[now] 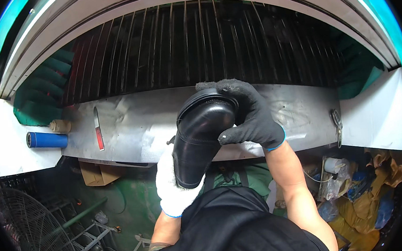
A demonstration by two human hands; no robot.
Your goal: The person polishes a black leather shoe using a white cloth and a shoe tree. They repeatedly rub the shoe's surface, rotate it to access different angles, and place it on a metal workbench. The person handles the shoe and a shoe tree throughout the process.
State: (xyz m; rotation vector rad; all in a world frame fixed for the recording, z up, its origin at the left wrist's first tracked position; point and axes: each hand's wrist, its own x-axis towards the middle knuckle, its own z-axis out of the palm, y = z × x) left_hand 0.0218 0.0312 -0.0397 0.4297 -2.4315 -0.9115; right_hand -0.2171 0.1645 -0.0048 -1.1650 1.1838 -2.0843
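Nearest to us, the person's dark apron front [228,227] fills the lower middle of the view, with both forearms rising from it. To the lower left stands a wire fan guard [30,233]; to the lower right lies a heap of yellow and blue bags [363,212].

Above the apron we record the left hand [172,187], in a white knit glove, closed around the rear end of a black leather shoe [200,139]. The fingers wrap behind the shoe and are hidden, so we cannot tell how tightly they press.

The shoe is held in the air, tilted, its toe pointing up and to the right, just in front of the metal bench edge. The right hand [250,117], in a black glove, grips the toe end: the thumb presses on the upper and the fingers curl over the sole edge, clamping the shoe between them.

Beyond the 2 hands runs a dull sheet-metal bench [135,126]. On it we note 1 knife with a red handle [98,129], lying well to the left of the shoe, and further left 1 blue cylinder [46,139] on a white surface.

Farthest, behind the bench, is a dark opening lined with vertical black slats [194,45] under a curved pale frame.
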